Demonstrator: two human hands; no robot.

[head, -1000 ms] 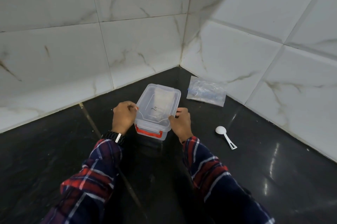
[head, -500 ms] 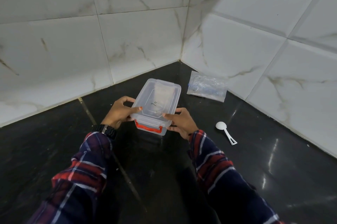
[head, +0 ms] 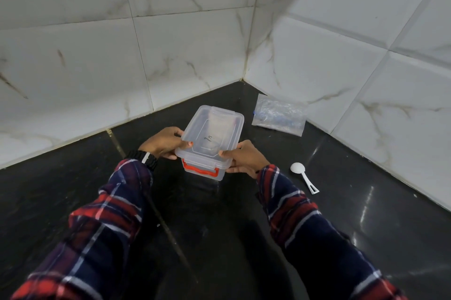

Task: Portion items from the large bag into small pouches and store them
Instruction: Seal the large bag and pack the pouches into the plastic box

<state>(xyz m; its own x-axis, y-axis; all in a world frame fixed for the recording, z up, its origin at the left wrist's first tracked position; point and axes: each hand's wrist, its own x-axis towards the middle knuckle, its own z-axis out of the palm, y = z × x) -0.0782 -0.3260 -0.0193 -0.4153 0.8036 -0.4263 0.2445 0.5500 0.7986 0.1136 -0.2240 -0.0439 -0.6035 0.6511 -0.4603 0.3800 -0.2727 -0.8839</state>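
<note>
Clear plastic storage box (head: pixel 210 143), near the black countertop's (head: pixel 366 238) back corner, is gripped by my left hand (head: pixel 162 144) and right hand (head: pixel 244 159), thumbs curled over its lid; I should press evenly until it seats.

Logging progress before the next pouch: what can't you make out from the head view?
- Clear lidded box: contents blurred by the frosted lid.
- Plastic bag: contents too small and glary.
- Left hand and right hand: far fingertips hidden behind the box.
</note>
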